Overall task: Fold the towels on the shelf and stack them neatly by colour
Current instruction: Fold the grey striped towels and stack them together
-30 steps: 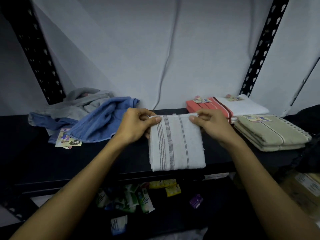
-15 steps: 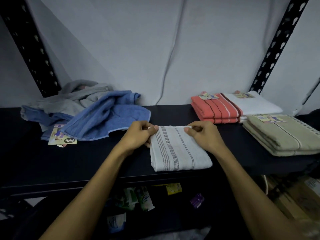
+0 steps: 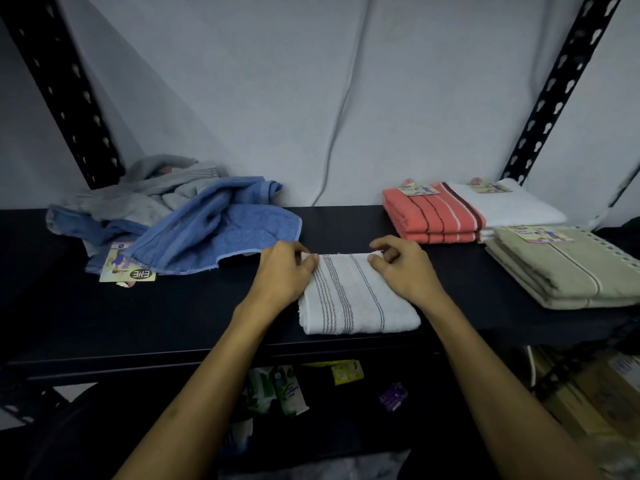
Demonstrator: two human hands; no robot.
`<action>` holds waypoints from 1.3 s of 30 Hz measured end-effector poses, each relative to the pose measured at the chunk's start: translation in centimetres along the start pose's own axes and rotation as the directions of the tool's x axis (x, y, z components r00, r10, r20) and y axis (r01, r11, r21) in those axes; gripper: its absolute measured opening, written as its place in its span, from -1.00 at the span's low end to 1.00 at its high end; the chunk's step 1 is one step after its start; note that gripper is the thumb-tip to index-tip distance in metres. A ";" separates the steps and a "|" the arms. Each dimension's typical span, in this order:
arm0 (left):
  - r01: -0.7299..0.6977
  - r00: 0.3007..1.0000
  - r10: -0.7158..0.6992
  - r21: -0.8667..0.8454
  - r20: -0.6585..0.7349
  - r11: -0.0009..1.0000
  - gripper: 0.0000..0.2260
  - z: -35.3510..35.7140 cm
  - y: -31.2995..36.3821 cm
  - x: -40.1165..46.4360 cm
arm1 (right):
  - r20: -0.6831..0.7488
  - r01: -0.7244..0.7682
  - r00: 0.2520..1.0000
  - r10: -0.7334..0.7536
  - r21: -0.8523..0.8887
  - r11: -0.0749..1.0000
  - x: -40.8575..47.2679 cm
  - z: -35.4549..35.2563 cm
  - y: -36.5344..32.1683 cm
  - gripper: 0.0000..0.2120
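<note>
A folded white towel with thin grey stripes [image 3: 353, 299] lies flat near the front edge of the black shelf [image 3: 173, 317]. My left hand [image 3: 280, 271] pinches its far left corner. My right hand [image 3: 401, 268] rests on the far right corner with curled fingers, thumb on the cloth. To the left lies a crumpled blue towel [image 3: 214, 230] with a grey one [image 3: 149, 192] bunched behind it. On the right stand folded stacks: coral striped towels [image 3: 433, 216], a white towel [image 3: 509, 206] and olive towels [image 3: 568, 268].
A paper label [image 3: 126, 268] lies by the blue towel. Black slotted uprights [image 3: 65, 95] rise at both back corners. A cable [image 3: 343, 109] hangs down the grey wall. Below the shelf sit small packets [image 3: 287, 389] and cardboard boxes [image 3: 588, 386].
The white striped towel has come down flat on the shelf, and both hands have lowered with its far edge. The view has tilted slightly.
</note>
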State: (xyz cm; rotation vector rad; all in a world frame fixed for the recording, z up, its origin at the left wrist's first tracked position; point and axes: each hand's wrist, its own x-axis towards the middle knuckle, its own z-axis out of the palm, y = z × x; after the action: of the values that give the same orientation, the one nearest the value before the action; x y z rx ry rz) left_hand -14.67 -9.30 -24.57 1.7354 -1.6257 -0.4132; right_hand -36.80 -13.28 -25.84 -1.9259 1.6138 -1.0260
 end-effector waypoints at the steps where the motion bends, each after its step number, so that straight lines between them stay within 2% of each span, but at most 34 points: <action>1: -0.005 1.000 0.006 0.018 -0.017 1.000 -0.76 -0.1 0.2 -0.4 | 0.008 0.009 1.000 -0.009 -0.006 1.000 -0.1 -0.1 -0.1 -0.83; 3: -0.030 0.999 0.032 0.090 -0.026 0.995 -0.69 -0.4 0.9 -1.4 | 0.008 0.049 0.999 -0.049 -0.046 0.998 -0.6 -0.4 -0.7 -0.78; 6: -0.149 0.988 0.152 0.140 -0.013 0.979 -0.63 -0.7 2.5 -3.2 | -0.043 0.209 0.975 -0.218 -0.150 0.966 -2.4 -0.8 -2.2 -0.73; 7: -0.207 0.978 0.207 0.142 0.018 0.968 -0.64 -0.6 2.8 -3.7 | -0.018 0.265 0.962 -0.273 -0.184 0.946 -3.2 -0.7 -2.8 -0.71; 9: -0.281 0.955 0.255 0.194 0.152 0.940 -0.62 0.0 2.8 -4.8 | 0.122 0.323 0.946 -0.302 -0.250 0.913 -4.8 0.1 -3.2 -0.63; 12: -0.255 0.929 0.165 0.248 0.332 0.935 -0.50 0.8 1.2 -6.4 | 0.319 0.286 0.930 -0.183 -0.317 0.904 -6.9 0.9 -2.1 -0.51; 14: -0.281 0.917 0.170 0.280 0.361 0.918 -0.46 0.8 0.3 -6.9 | 0.361 0.254 0.924 -0.127 -0.331 0.909 -7.7 0.5 -1.6 -0.49; 17: -0.337 0.898 0.187 0.349 0.399 0.874 -0.39 0.4 0.1 -7.1 | 0.365 0.272 0.922 -0.125 -0.386 0.881 -8.4 0.2 -1.6 -0.47; 21: -0.357 0.887 0.185 0.373 0.424 0.856 -0.33 -0.2 0.0 -7.2 | 0.346 0.363 0.910 -0.231 -0.391 0.846 -9.1 -0.4 -1.1 -0.40; 26: -0.369 0.863 0.213 0.283 0.458 0.885 -0.35 -0.8 -0.6 -7.2 | 0.407 0.566 0.819 -0.405 -0.454 0.688 -11.8 -1.9 0.9 -0.20; 27: -0.375 0.860 0.229 0.259 0.456 0.890 -0.36 -1.0 -0.7 -7.1 | 0.399 0.589 0.806 -0.437 -0.466 0.661 -11.9 -2.0 1.3 -0.25; 28: -0.398 0.857 0.262 0.247 0.444 0.884 -0.37 -1.2 -0.6 -7.1 | 0.368 0.601 0.799 -0.476 -0.450 0.661 -11.8 -2.1 1.7 -0.33; 30: -0.472 0.846 0.370 0.218 0.384 0.854 -0.38 -1.7 0.2 -7.6 | 0.253 0.589 0.808 -0.532 -0.327 0.739 -11.3 -2.8 1.7 -0.43; 33: -0.575 0.786 0.510 0.112 0.348 0.810 -0.38 -2.6 2.3 -9.0 | 0.120 0.507 0.859 -0.498 -0.059 0.860 -10.2 -4.4 -0.2 -0.63; 35: -0.636 0.753 0.593 0.081 0.285 0.768 -0.49 -3.1 3.5 -9.2 | 0.081 0.459 0.882 -0.464 0.074 0.885 -9.2 -5.5 -1.9 -0.76; 37: -0.622 0.775 0.619 -0.020 0.125 0.783 -0.73 -4.3 4.5 -8.1 | 0.034 0.429 0.896 -0.443 0.191 0.883 -8.4 -6.3 -3.3 -0.75; 39: -0.551 0.831 0.556 -0.136 -0.003 0.823 -0.80 -5.8 5.2 -6.4 | 0.026 0.375 0.918 -0.395 0.268 0.888 -7.7 -6.4 -3.8 -0.73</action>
State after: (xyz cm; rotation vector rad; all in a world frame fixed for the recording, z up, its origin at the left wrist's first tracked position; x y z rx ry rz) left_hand -15.59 -1.26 -18.49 1.0844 -1.9856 -0.2589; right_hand -39.61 -4.08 -21.09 -2.1160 1.0095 -1.2235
